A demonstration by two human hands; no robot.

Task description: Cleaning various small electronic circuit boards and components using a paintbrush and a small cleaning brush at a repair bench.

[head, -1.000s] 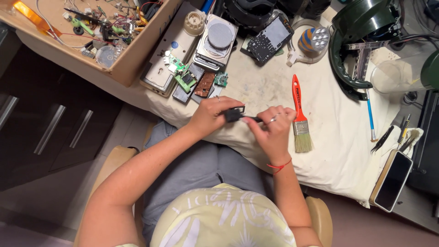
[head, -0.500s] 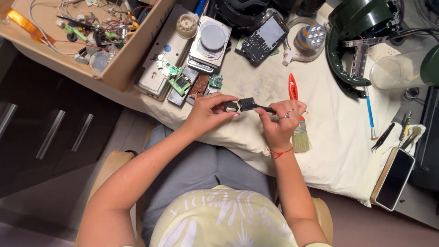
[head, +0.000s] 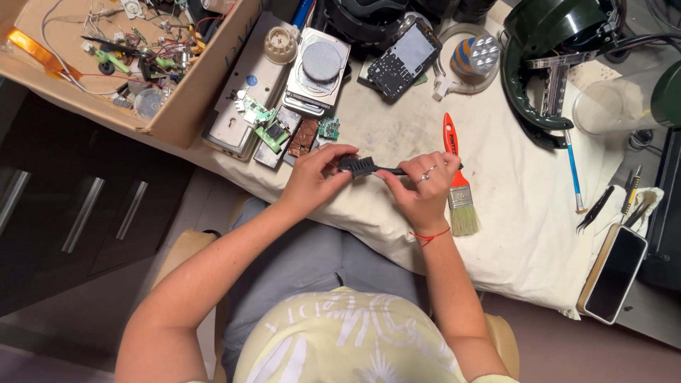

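Observation:
A small black brush [head: 363, 167] with a thin black handle is held level above the white cloth [head: 525, 227]. My right hand [head: 420, 190] grips the handle, a ring on one finger and a red thread at the wrist. My left hand [head: 316, 179] pinches the bristle head between thumb and fingers. Just right of my right hand lies a paintbrush [head: 457, 177] with a red handle and pale bristles, flat on the cloth.
Circuit boards [head: 284, 131] and opened devices [head: 318, 71] lie beyond my hands. A cardboard box [head: 198, 92] of wires and parts stands at the far left. A green housing [head: 550, 64], a blue tool [head: 572, 167], tweezers [head: 594, 209] and a phone [head: 616, 273] sit right.
Both hands with the black brush have shifted slightly up and away from my body. My left fingers have moved along onto the bristle head.

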